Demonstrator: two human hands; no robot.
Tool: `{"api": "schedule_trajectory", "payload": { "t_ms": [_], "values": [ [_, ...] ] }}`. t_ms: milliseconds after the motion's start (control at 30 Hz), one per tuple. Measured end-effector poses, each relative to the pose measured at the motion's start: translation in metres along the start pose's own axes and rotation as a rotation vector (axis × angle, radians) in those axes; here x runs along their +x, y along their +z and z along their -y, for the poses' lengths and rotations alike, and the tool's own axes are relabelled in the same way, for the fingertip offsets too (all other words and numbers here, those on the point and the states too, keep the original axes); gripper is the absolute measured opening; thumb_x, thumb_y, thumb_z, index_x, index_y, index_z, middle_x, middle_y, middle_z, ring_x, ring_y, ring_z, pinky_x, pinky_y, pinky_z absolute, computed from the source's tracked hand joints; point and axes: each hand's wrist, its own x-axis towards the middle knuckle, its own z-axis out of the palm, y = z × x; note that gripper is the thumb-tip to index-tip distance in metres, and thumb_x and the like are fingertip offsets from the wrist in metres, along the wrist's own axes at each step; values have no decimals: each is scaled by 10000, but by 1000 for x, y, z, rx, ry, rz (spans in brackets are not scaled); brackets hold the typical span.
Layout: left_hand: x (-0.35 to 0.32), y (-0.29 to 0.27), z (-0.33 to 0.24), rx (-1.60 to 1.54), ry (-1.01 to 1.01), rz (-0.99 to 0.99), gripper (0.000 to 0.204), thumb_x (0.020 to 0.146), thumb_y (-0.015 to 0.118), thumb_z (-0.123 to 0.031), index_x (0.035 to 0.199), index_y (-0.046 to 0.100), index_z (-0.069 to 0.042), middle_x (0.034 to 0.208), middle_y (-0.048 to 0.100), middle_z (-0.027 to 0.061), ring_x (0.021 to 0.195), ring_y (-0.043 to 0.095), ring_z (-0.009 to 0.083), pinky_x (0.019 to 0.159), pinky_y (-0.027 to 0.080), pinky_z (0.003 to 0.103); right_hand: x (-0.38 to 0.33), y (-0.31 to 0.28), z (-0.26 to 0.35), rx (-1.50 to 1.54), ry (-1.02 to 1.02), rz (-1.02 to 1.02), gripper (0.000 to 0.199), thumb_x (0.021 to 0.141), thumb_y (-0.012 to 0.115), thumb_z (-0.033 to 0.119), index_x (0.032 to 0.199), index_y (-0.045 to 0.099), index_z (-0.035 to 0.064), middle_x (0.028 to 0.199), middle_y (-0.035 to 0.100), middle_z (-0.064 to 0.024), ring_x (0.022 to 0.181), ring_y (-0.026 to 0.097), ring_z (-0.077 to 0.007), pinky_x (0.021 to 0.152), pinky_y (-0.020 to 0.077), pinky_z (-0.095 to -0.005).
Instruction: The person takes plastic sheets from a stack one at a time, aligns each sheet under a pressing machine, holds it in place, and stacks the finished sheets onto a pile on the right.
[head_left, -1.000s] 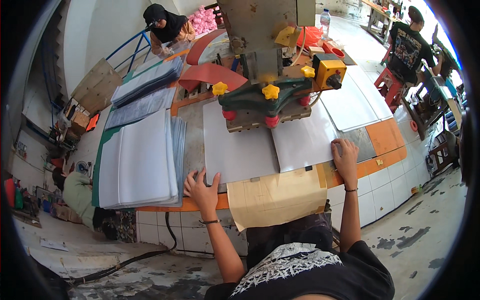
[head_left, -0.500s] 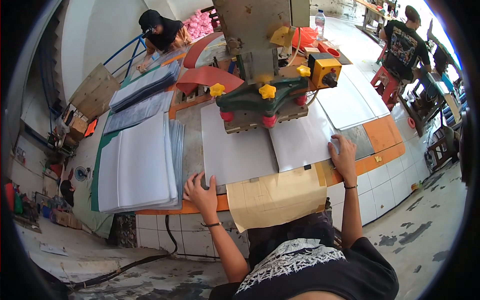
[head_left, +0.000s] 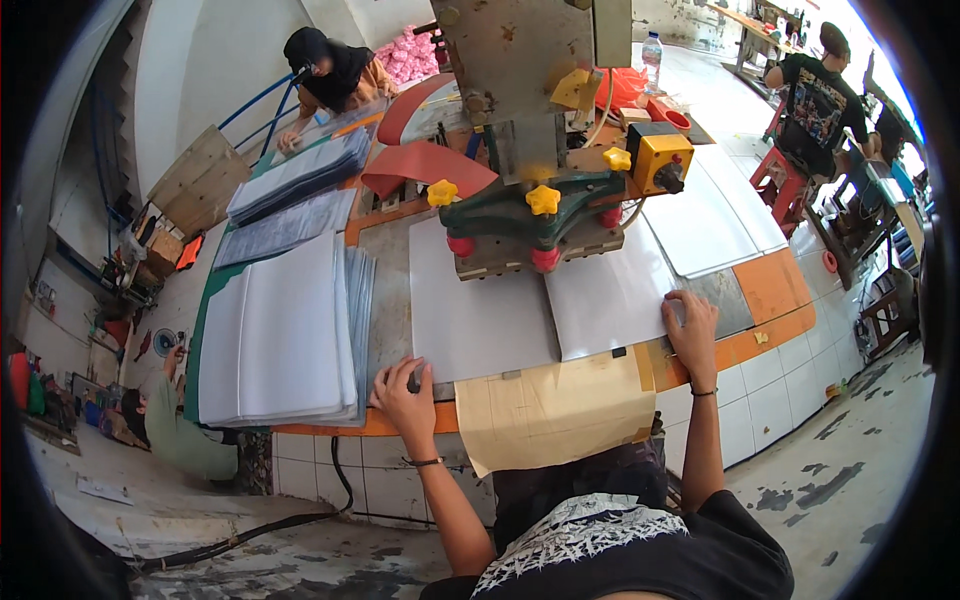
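Left hand (head_left: 405, 392) lies at the front edge of the workbench (head_left: 775, 285), fingers curled loosely, fingertips on the near left corner of the white sheet (head_left: 480, 320). A small dark object sits under the fingers; cannot tell whether it is gripped.

Right hand (head_left: 690, 335) lies flat, palm down, fingers spread and extended, pressing the near right corner of the same sheet. Nothing is clasped in it.

White sheet: spread flat across the middle of the workbench, its far edge running beneath the press head (head_left: 540, 215). A seam line crosses it just right of centre.

Press head: green casting with yellow knobs and red feet, resting on or just above the sheet; cannot tell which. A yellow box (head_left: 655, 160) is mounted at its right.

Brown paper flap (head_left: 555, 410) hangs over the front edge, between the two hands.

Stack of white sheets (head_left: 280, 340) sits at the left end of the workbench, well apart from the left hand. Grey stacks (head_left: 295, 180) lie beyond it toward the far left corner, where another person (head_left: 330, 75) leans over the bench.
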Motion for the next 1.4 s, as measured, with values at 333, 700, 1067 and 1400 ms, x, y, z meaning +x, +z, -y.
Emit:
{"api": "schedule_trajectory", "payload": {
  "t_ms": [333,700,1067,1400],
  "values": [
    [2,-2,-1,-43,23,19,149,867,771,-239,985,765,-148,1192,723,-12,1217,538,283,1092,308,476,4,0,0,15,-7,-4,152,922,666,183,1040,689,91,1023,723,-84,957,593,-287,913,379,-416],
    [2,-4,-5,-38,22,34,141,872,766,-218,990,762,-140,1202,711,-9,1223,540,274,1082,326,469,4,-2,4,-8,9,27,135,936,663,177,1045,686,101,1024,715,-67,951,582,-272,908,370,-406],
    [-2,-4,-3,-14,34,32,137,868,760,-208,988,758,-142,1192,704,-8,1211,545,274,1071,342,473,0,0,1,0,8,34,157,936,656,179,1064,690,95,1028,710,-62,963,582,-270,925,373,-407],
    [3,-2,-2,-25,27,34,149,885,765,-251,989,762,-144,1185,698,1,1206,540,273,1066,339,468,2,0,3,25,-9,17,243,956,662,212,1163,672,84,1063,699,-90,1014,589,-270,957,371,-406]
  ]
}}
